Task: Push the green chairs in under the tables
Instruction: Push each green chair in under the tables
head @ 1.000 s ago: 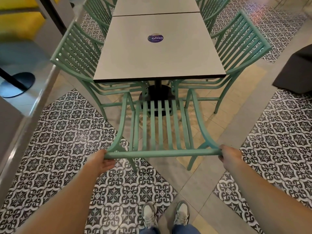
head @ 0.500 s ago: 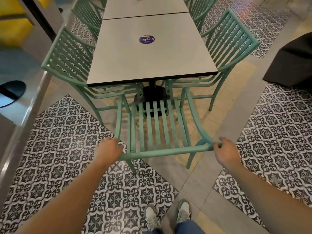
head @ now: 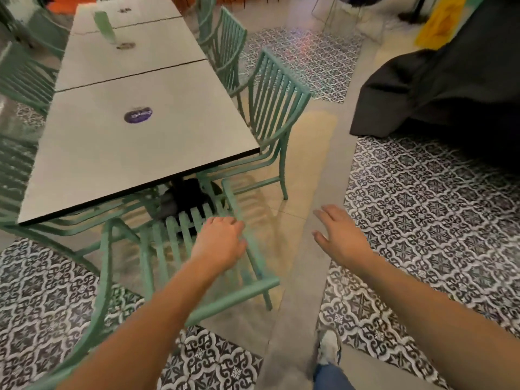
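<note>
Under table point(head: 135, 153) – one green chair point(head: 180, 243) | two hands – left hand point(head: 219, 243), right hand point(head: 340, 237) | fingers loose, holding nothing

My left hand point(head: 218, 243) hangs over the green chair point(head: 180, 243), fingers loose, gripping nothing. My right hand point(head: 339, 237) spread above bare floor. Chair seat partly under the table point(head: 135, 142).

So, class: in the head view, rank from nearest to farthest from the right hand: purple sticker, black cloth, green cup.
From the right hand:
1. Black cloth, ahead on the right.
2. Purple sticker, left, on the near table.
3. Green cup, far left, on a farther table.
</note>
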`<state>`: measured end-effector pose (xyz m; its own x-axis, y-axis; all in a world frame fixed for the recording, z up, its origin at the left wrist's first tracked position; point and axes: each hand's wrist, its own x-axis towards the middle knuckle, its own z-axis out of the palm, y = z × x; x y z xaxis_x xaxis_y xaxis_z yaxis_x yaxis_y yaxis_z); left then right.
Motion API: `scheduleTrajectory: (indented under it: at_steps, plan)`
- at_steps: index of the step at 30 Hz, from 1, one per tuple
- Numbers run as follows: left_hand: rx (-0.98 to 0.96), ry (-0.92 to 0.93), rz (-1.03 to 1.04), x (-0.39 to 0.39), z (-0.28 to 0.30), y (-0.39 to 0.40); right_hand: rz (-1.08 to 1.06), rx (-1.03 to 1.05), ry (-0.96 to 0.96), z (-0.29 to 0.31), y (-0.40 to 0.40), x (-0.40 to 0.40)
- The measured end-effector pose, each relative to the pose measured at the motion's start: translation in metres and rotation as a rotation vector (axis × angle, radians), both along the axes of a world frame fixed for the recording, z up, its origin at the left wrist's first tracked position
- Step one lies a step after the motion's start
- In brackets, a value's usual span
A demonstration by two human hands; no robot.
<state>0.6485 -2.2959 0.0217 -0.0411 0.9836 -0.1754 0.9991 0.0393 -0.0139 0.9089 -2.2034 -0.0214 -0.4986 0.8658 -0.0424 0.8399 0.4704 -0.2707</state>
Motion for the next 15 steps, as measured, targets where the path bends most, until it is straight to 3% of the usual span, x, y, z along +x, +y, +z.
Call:
scheduleTrajectory:
  at_steps: [9,15]
  plan:
    - [0.076,0.047,-0.015,0.146,0.037,0.201,0.082,0.093,0.027,0.044,0.166,0.100]
    - [0.083,0.071,0.037,0.150,0.023,0.318,0.142,0.097,-0.005,0.042,0.286,0.101]
